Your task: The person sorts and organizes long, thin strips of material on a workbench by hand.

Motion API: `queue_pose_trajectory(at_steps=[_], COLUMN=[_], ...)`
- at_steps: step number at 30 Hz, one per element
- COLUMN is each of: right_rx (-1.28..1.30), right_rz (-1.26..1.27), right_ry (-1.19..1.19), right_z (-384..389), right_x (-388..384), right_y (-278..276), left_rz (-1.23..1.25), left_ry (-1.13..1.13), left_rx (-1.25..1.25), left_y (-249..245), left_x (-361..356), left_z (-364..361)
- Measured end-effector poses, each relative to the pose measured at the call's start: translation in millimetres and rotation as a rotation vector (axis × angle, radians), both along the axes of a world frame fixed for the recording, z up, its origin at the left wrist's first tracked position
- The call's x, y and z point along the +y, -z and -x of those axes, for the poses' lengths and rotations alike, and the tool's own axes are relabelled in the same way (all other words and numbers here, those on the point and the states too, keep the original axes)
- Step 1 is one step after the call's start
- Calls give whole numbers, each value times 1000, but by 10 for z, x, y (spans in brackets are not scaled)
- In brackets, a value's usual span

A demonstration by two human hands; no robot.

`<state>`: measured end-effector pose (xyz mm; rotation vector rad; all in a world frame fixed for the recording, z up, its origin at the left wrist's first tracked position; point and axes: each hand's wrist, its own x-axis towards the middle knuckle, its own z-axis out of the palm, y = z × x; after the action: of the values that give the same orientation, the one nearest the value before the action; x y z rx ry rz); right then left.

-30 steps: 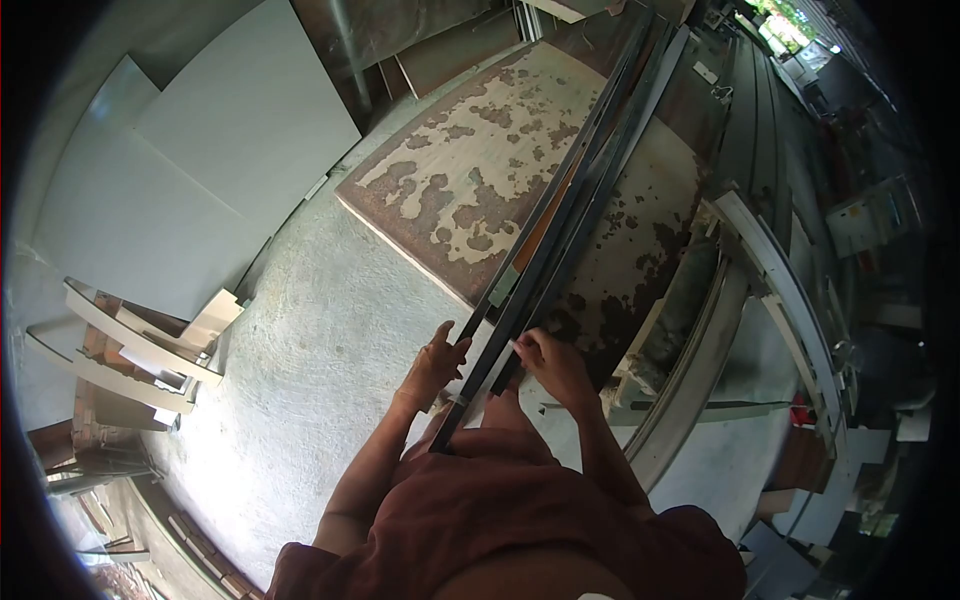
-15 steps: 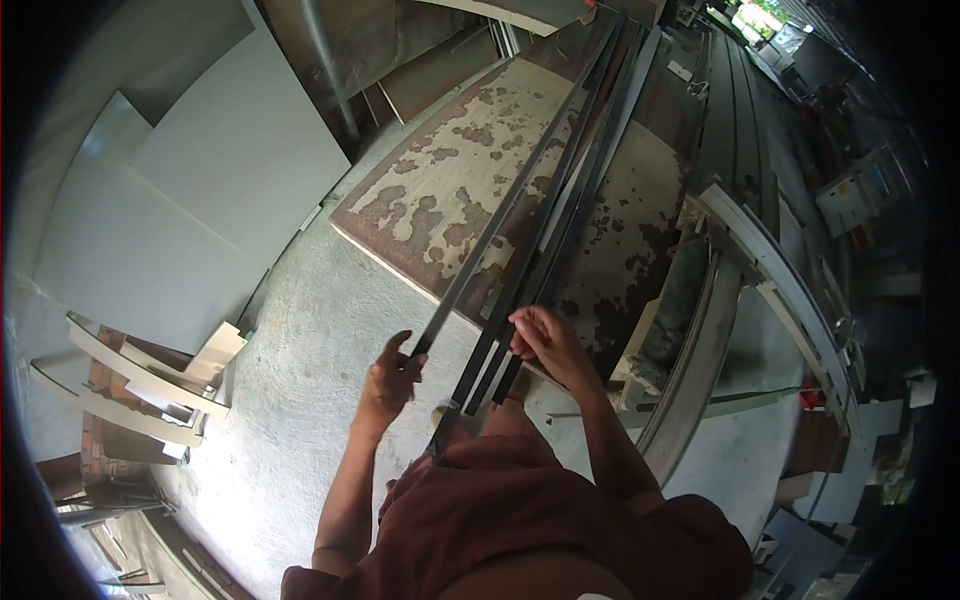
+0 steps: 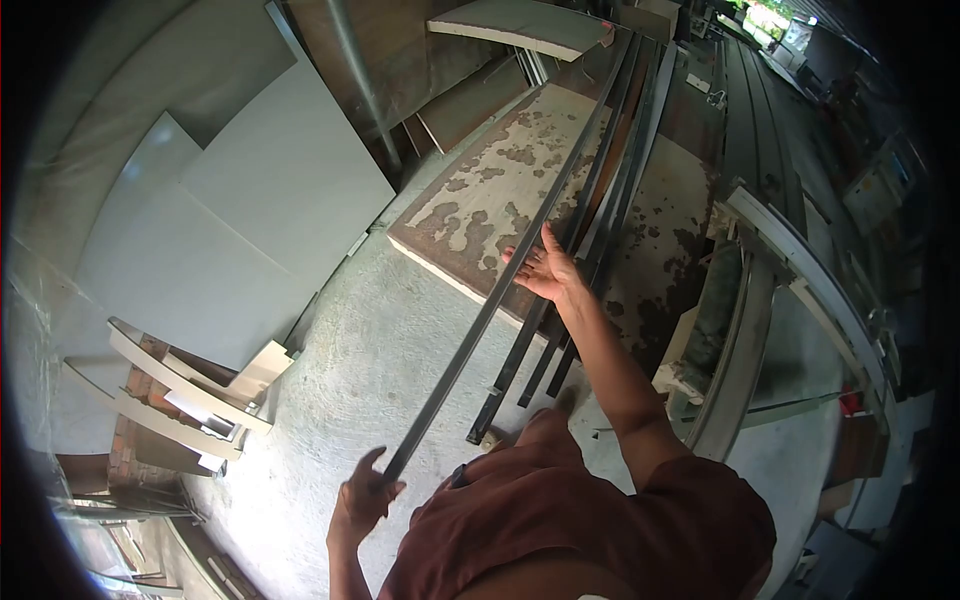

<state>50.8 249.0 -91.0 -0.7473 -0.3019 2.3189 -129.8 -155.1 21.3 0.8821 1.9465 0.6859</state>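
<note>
A long, dark grey metal bar (image 3: 455,365) slants across the view, its near end off the pile. My left hand (image 3: 362,500) is closed around that near end, index finger raised. Farther up, my right hand (image 3: 548,272) is under the bar, palm upward; the bar lies across its curled fingers, fingertips showing on the far side and the thumb apart. Several more dark bars (image 3: 512,372) lie beside it, to the right, over a board (image 3: 455,215) with peeling pale patches.
Large grey sheets (image 3: 270,190) lean at the left. Curved pale wooden pieces (image 3: 185,375) and bricks are below them. At the right are a curved metal rail (image 3: 810,285) and long boards. The concrete floor (image 3: 335,330) shows between.
The held bar's near end has come toward me and down-left with my left hand. My right hand has moved from the other bars forward and left to the held bar. The view has shifted.
</note>
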Motion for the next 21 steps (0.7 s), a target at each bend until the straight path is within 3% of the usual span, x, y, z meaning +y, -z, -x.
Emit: queue_pose_trajectory(at_steps=[5,10,11,13,15,16,17,21], right_rx=[25,-196,-221,-209,-170,-144,-134,-118], right_rz=[69,153,154,131,109,71,84,-20], right_ry=[-81,-27,-10,1,-2,-10,2,1], right_z=[238,358,368,336,297,297,300,350], right_x=[-274,-576,-620,-759,-893,-937,-1010,-1422], right_y=[205,306,321,223,255,253,209,-32], left_rz=[251,391,347,325,269,232,236,188], left_ry=[19,-105,-65,-194,-185,-159,-213,-124], left_rx=[186,156,287,248,255,127,43,114], left_y=[228,753,871,1207,1419,1484,1441,1460], left_x=[-668,-1028,-1080,-1272,-1449,-1598,-1621,-1906], left_z=[88,82,39,-12,-21,-9,-17,154])
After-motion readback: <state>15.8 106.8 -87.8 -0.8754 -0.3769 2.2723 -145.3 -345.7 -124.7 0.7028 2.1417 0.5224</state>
